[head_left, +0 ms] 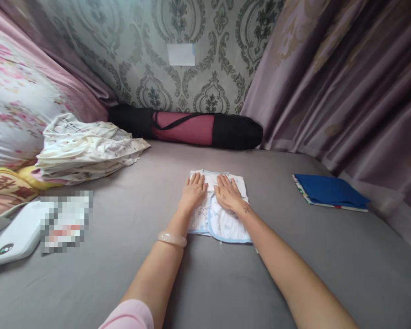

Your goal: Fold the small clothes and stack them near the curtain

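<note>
A small white garment (228,226) with light blue edging lies flat on the grey sheet, its sleeves not visible at the sides. My left hand (194,189) rests palm down on its upper left part, fingers stretched out. On the upper right part lies my right hand (227,192), also palm down with the fingers spread. Both hands press on the cloth without gripping it. A thin white tie hangs from the garment's lower edge.
Grey sheet (130,274) underneath. Crumpled pale clothes (89,148), a white device (20,233) and a blurred packet (68,219) at left. A black and red long bag (185,128) lies along the wall. Folded blue cloth (332,189) at right, near curtains (315,77).
</note>
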`<state>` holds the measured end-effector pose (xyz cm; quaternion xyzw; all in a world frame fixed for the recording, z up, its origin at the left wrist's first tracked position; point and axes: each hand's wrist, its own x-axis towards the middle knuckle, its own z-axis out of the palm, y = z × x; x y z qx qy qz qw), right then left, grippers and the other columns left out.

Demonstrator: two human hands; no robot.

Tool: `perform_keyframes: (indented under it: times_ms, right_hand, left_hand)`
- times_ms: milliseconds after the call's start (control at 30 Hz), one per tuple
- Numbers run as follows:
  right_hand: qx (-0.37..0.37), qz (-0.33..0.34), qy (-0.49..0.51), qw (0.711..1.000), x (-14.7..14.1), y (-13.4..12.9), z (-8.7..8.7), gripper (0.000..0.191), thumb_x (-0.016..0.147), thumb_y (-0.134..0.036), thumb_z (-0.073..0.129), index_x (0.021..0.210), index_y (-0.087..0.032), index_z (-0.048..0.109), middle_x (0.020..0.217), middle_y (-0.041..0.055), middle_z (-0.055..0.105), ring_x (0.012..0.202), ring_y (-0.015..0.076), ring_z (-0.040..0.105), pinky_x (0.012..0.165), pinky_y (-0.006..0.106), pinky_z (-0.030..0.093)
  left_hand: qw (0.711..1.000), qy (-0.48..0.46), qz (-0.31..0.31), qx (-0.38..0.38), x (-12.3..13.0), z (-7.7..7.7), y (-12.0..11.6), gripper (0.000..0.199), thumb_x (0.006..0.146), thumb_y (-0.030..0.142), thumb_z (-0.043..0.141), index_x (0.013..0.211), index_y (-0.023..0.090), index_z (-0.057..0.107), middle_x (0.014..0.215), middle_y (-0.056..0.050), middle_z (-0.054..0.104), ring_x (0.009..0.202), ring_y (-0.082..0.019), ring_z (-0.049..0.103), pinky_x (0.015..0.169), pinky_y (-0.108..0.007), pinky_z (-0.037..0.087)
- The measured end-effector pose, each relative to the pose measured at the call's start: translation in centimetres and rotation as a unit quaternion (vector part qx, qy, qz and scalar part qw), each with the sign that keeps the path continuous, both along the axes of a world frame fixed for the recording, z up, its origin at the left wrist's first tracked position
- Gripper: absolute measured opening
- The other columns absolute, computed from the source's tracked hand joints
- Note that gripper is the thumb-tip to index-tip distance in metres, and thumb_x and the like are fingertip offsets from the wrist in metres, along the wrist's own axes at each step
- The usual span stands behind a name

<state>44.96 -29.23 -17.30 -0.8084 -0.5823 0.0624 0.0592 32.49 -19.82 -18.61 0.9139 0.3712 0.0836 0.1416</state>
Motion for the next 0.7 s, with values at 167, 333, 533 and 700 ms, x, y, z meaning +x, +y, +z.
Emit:
perform_keyframes:
  times_ms: [167, 333, 533, 700]
  right_hand:
    - [-0.006, -0.028, -0.008, 1.0, 1.3, -1.8, -0.1, 0.062, 0.099, -0.038, 0.016, 0.152, -0.008, 0.023, 0.16, 0.0096, 0.017, 0.147, 0.0247, 0.01, 0.117, 0.051, 0.004]
    - [-0.019, -0.044, 0.006, 0.999, 2.2, -2.6, 0.4, 0.062, 0.099, -0.039, 0.017, 0.152, -0.007, 0.024, 0.159, 0.0138, 0.016, 0.146, 0.0264, 0.014, 0.116, 0.05, 0.011]
    - [0.037, -0.041, -0.036, 0.998, 3.0, -2.6, 0.6, 0.063, 0.099, -0.042, 0.016, 0.152, -0.008, 0.022, 0.16, 0.0122, 0.017, 0.147, 0.0241, 0.008, 0.118, 0.046, 0.003]
    - [-0.027, -0.032, 0.017, 0.999, 4.0, -2.8, -0.1, 0.065, 0.099, -0.045, 0.014, 0.153, -0.009, 0.017, 0.16, 0.0099, 0.015, 0.147, 0.0227, 0.009, 0.119, 0.042, 0.009]
  left_hand:
    - [1.0, 0.001, 0.006, 0.015, -0.1, -0.1, -0.2, 0.056, 0.099, 0.043, 0.026, 0.146, 0.014, 0.035, 0.156, -0.015, 0.028, 0.146, -0.028, 0.02, 0.117, -0.051, 0.015]
    - [0.999, 0.016, -0.005, -0.029, 0.1, 0.3, 0.4, 0.057, 0.098, 0.042, 0.027, 0.147, 0.012, 0.032, 0.158, -0.016, 0.022, 0.147, -0.028, 0.014, 0.116, -0.052, 0.014]
    - [0.998, 0.026, -0.028, -0.059, -0.8, 2.1, 0.7, 0.058, 0.098, 0.04, 0.029, 0.149, 0.013, 0.027, 0.159, -0.015, 0.018, 0.148, -0.029, 0.006, 0.117, -0.05, 0.01]
    - [0.997, 0.03, -0.041, -0.057, -3.8, 3.0, -1.0, 0.057, 0.097, 0.041, 0.031, 0.148, 0.016, 0.029, 0.159, -0.014, 0.019, 0.148, -0.027, 0.009, 0.117, -0.053, 0.009]
